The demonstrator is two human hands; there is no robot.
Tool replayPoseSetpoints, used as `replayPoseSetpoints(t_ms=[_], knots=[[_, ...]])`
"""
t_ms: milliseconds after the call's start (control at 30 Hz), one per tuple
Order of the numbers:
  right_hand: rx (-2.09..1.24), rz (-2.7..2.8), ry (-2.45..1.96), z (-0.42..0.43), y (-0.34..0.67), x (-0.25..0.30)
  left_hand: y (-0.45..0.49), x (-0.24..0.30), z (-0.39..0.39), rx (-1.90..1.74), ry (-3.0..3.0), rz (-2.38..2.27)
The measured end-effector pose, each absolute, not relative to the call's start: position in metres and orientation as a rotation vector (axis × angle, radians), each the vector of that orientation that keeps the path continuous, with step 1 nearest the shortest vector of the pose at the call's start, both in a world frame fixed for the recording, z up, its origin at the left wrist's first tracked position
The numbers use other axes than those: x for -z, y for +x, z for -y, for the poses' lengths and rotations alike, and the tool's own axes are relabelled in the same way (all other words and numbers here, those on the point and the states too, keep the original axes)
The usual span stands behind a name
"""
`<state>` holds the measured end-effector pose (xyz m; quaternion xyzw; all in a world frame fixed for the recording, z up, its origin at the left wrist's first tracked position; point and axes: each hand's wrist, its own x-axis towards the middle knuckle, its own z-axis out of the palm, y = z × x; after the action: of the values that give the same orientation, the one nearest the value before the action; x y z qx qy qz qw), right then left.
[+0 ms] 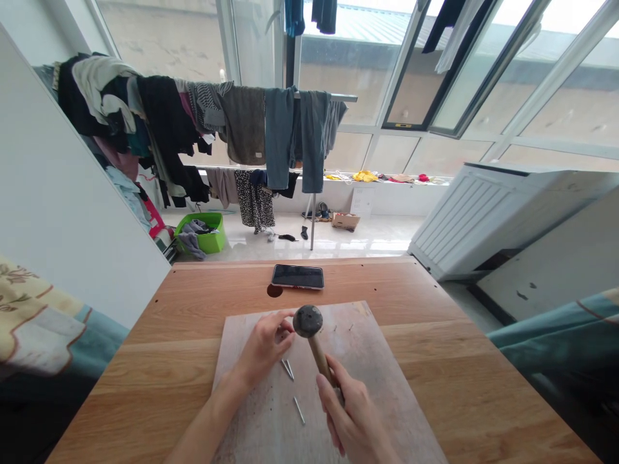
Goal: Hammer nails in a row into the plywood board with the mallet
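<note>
My right hand is wrapped round the wooden handle of a hammer, whose dark round head is raised over the board. Just left of the hammer head, my left hand has its fingers curled in a pinch; what sits between the fingertips is hidden behind the head. Both hands are above a pale wooden board lying on the table. Loose nails lie on the board, including a pair below my left hand. Two small nails stand in the board to the right of the hammer head.
A phone lies on the wooden table beyond the board, beside a dark round hole. Past the table are a clothes rack with hanging laundry, a green basket and a white washing machine. Curtains hang at both sides.
</note>
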<state>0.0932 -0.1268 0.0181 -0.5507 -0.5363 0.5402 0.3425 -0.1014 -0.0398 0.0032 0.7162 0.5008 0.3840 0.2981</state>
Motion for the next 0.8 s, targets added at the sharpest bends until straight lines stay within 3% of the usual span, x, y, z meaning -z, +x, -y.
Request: replayPoseSetpoints(t_ms=[167,400,800], knots=[[-1.414,1.444,-1.426,0.127,0.094,-0.014,-0.110,-0.019,0.054,-0.932,2.027,-1.329],[-1.441,1.439,-1.452,0.128,0.101,-0.010,-0.108,-0.033,0.095,-0.567,2.025,-1.713],[-1.398,1.332,-1.485,0.139,0.116,0.000,-0.082,-0.056,0.107,0.069,2.101,-1.852]])
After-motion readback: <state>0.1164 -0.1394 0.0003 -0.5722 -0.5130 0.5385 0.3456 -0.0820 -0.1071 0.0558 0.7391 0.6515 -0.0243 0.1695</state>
